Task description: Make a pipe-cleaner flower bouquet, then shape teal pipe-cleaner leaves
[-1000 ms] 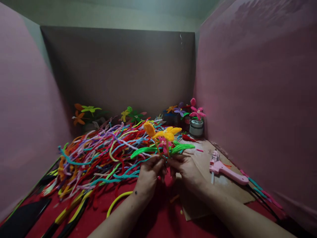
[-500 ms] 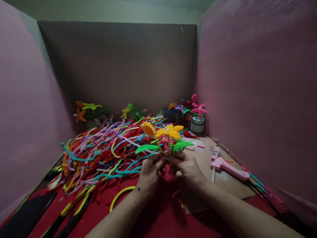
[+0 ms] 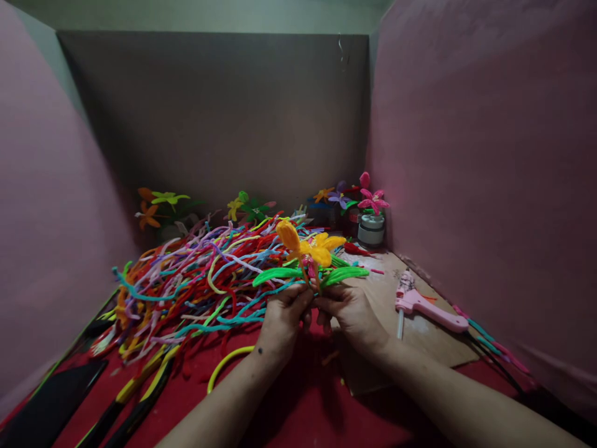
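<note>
Both hands meet at frame centre, low. Left hand (image 3: 282, 318) and right hand (image 3: 353, 316) are each pinched around the stem base of the yellow pipe-cleaner flower (image 3: 311, 247), fingertips touching each other around it. Stem itself is mostly hidden by the fingers.

Flower stands upright at 12 o'clock from the hands, above the table. Two green leaves (image 3: 347, 272) stick out flat at 3 and 9 o'clock just above the knuckles. There's a small pink bit under the petals; can't tell what it is.

Around it:
- Pile of loose pipe cleaners (image 3: 196, 277), mixed colours, from 9 to 11 o'clock of the hands, touching the left leaf's end.
- Single yellow pipe cleaner (image 3: 227, 362), curved, at 7 o'clock beside the left wrist.
- Pink glue gun (image 3: 426, 311) at 3 o'clock, lying on the cardboard sheet (image 3: 438, 345), near the right hand but apart.
- Pink flower in a small pot (image 3: 372, 214) at 1 o'clock, back corner.
- More finished flowers (image 3: 158, 208) at 10 o'clock along the back wall.
- Yellow-and-black tool handles (image 3: 140, 392) at 8 o'clock on the red cloth (image 3: 298, 417).
</note>
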Available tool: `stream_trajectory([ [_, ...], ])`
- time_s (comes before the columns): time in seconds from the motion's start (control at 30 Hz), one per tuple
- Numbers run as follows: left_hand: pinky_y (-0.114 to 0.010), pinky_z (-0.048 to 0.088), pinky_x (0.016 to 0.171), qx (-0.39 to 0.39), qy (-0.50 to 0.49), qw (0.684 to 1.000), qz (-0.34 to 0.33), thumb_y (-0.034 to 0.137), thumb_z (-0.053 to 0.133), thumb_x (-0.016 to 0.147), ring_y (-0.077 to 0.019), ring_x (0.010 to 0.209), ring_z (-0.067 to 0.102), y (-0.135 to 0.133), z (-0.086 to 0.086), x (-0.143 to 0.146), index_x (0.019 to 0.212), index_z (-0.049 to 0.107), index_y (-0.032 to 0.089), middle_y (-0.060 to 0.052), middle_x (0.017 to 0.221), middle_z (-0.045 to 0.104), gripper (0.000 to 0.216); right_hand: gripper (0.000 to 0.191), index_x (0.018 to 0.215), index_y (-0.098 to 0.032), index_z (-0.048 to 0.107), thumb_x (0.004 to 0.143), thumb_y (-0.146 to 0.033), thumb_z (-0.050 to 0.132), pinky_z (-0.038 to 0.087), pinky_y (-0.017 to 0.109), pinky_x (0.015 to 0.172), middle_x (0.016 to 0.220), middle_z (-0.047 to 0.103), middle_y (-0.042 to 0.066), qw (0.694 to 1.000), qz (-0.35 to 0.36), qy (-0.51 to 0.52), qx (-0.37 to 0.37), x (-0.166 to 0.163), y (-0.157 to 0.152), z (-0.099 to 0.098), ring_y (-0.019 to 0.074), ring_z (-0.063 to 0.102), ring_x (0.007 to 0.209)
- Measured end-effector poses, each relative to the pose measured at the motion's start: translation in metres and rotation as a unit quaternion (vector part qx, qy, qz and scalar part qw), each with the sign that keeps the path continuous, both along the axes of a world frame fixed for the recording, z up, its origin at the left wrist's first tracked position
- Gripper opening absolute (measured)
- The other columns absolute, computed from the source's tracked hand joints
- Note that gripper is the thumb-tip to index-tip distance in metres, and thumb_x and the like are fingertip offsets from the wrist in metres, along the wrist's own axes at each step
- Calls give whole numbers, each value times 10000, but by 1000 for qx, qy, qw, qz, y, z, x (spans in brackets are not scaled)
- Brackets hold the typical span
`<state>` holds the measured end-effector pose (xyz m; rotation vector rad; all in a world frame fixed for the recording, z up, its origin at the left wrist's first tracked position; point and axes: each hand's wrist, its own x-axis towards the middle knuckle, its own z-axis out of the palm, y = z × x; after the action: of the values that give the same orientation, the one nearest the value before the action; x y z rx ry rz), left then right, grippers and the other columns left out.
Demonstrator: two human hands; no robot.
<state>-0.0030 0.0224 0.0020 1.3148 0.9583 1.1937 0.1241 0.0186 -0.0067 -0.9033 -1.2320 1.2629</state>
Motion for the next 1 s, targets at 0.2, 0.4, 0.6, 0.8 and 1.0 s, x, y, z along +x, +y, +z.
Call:
stream_trajectory([
  [0.2, -176, 290, 416, 2, 3, 1000, 8, 323, 642, 684, -47, 402, 365, -1, 0, 1, 697, 606, 134, 55, 457, 459, 193, 242, 596, -140, 628, 652, -371, 672, 363, 225, 442, 497, 578, 2, 1000, 8, 17, 12, 0, 1, -3, 93, 471, 421],
  [0.4, -183, 274, 420, -2, 15, 1000, 16, 322, 644, 679, -47, 394, 368, 0, -4, 0, 589, 563, 135, 47, 443, 475, 223, 248, 571, -131, 623, 629, -364, 686, 335, 208, 404, 481, 554, -9, 1000, 18, 12, -6, -1, -1, -3, 71, 430, 391],
  [0.6, -194, 294, 435, -7, 18, 1000, 4, 318, 654, 664, -56, 407, 400, 6, -8, -2, 695, 611, 132, 36, 498, 529, 194, 258, 595, -114, 640, 608, -366, 697, 337, 196, 347, 439, 541, -14, 1000, 9, 1, -26, -1, -4, 4, 69, 424, 342],
  [0.8, -192, 298, 413, -3, 56, 998, 13, 278, 654, 639, -55, 382, 382, 5, -1, -3, 567, 563, 134, 49, 426, 477, 184, 256, 600, -116, 634, 587, -361, 707, 367, 195, 332, 419, 549, -16, 999, 17, -6, -37, 0, -5, 5, 76, 439, 320],
  [1.0, -173, 294, 397, -2, 52, 998, 23, 277, 631, 663, -41, 367, 367, 3, 2, -3, 553, 526, 135, 57, 411, 452, 208, 243, 606, -113, 623, 596, -341, 703, 383, 192, 344, 437, 559, -14, 999, 27, 0, -30, 1, -4, 5, 77, 457, 339],
])
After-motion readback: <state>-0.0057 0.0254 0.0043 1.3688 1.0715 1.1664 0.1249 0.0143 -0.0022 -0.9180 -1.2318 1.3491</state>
